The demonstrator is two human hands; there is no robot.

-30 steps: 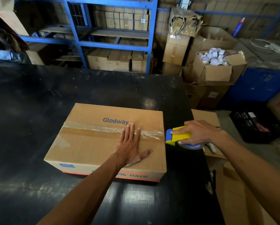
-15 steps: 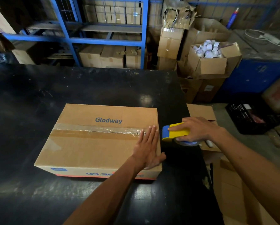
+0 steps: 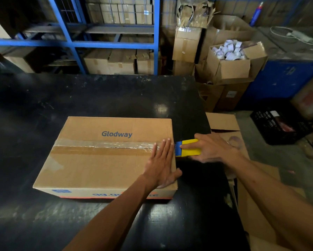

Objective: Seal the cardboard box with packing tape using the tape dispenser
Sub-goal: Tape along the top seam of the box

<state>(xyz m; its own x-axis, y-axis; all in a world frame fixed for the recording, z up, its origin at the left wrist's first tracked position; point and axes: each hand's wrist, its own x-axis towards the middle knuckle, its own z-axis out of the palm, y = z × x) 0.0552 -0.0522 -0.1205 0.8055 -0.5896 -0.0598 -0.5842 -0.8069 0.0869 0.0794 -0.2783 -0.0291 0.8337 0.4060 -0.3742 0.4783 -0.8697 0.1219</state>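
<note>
A brown cardboard box (image 3: 90, 167) printed "Glodway" lies on the black table (image 3: 97, 98). A strip of clear packing tape (image 3: 105, 144) runs along its top seam from the left edge to the right edge. My left hand (image 3: 161, 163) lies flat, fingers spread, on the right end of the box top, over the end of the tape. Just past the box's right edge, my right hand (image 3: 212, 149) grips the yellow and blue tape dispenser (image 3: 187, 147), whose blue front is against the box's right edge. The tape roll is hidden under my hand.
Flattened cardboard (image 3: 224, 124) lies right of the table. An open carton of white rolls (image 3: 231, 60) stands behind it on stacked boxes. A black crate (image 3: 279, 124) sits on the floor at right. Blue shelving (image 3: 115, 44) with cartons runs behind the table.
My left hand has slid rightward along the tape to the box's right end. The right hand with the dispenser has stayed at the box's right edge.
</note>
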